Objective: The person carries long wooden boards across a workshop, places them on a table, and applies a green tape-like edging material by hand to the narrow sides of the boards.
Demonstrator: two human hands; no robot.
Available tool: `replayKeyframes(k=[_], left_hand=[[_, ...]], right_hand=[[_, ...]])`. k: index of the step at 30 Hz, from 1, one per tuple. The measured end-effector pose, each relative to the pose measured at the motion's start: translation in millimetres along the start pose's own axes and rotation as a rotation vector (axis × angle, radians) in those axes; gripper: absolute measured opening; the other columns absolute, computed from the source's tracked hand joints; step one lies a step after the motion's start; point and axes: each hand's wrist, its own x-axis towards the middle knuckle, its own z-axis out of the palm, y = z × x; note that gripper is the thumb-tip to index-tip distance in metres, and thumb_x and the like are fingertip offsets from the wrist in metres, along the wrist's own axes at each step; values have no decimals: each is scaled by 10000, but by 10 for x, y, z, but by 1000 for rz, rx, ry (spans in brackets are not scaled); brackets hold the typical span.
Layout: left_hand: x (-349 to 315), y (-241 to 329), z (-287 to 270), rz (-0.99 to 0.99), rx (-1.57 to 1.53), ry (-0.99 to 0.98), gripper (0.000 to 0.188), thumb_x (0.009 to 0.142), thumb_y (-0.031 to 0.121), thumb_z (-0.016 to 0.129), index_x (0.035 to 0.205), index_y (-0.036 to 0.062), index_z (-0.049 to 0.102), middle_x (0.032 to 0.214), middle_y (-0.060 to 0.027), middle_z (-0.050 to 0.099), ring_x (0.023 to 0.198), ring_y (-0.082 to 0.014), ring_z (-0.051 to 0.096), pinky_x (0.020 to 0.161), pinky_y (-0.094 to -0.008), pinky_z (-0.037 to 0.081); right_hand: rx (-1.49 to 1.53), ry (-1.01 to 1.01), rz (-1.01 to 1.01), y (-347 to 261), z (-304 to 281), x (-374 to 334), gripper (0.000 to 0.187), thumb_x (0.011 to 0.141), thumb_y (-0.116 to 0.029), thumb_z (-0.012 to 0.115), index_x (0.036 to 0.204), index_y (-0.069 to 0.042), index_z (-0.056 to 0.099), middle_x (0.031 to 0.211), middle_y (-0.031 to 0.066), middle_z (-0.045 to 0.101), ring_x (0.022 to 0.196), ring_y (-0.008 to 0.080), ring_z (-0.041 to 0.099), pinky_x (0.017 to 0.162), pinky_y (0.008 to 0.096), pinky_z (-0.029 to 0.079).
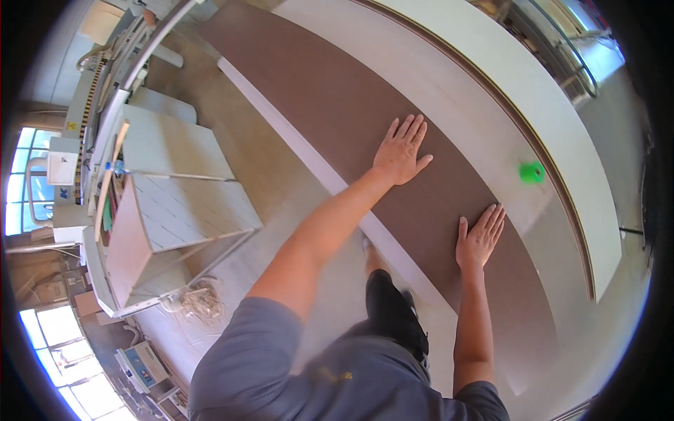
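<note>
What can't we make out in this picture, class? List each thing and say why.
- Palms, head view: hidden behind the backs of the left hand and right hand, both spread on the brown panel.
- Brown panel's underside, head view: hidden by its own top face.
- Green object's surface details, head view: lost to blur.
- White panel's upper end, head view: cut off by the picture's top edge.

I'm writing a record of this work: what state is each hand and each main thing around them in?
Left hand: open, palm down, fingers slightly spread.
Right hand: open, palm down.
Brown board: lying flat, both hands on it.
White board: lying flat, untouched.
Green object: blurred, untouched; cannot tell whether upright or on its side.
</note>
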Motion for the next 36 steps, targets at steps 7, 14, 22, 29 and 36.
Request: replayKeyframes(k=[7,14,22,29,36], left_hand=[[571,-2514,-396,-90,28,5,792,1041,545,411,1595,3,250,1680,-142,235,1558,-286,201,1279,-457,145],[938,-5648,-870,-356,126,-1,793,1040,545,400,1610,23,219,1697,-123,195,1575,-272,149,1286,-443,115],[1562,-9869,-1291,-531,225,179,763,1037,538,425,1559,-7,316,1623,-195,335,1515,-337,296,1252,-452,213],[7,-11968,-1054,-1276,-640,591,864,1046,623,338,1529,-94,335,1570,-287,389,1463,-397,381,1199,-441,312],[-2397,-9041,-241,-1467,-1014,304,687,1096,503,319,1615,59,251,1673,-198,229,1558,-324,183,1267,-423,144]], right_hand=[[5,-56,-62,-2115,85,1222,850,1028,-473,484,1568,109,181,1668,254,162,1562,381,124,1286,459,114],[-16,-111,-72,-4103,294,2316,836,1034,-458,480,1572,105,174,1675,248,140,1566,378,106,1291,459,94],[-20,-119,-155,-6694,662,3633,856,1010,-438,530,1570,107,180,1668,258,158,1565,382,107,1291,463,91],[109,-102,-408,-9640,885,5305,879,995,-496,544,1565,93,226,1663,239,199,1567,357,129,1281,461,101],[224,187,-493,-12471,1734,6442,865,999,-521,510,1566,74,242,1658,226,231,1552,356,180,1267,447,159]])
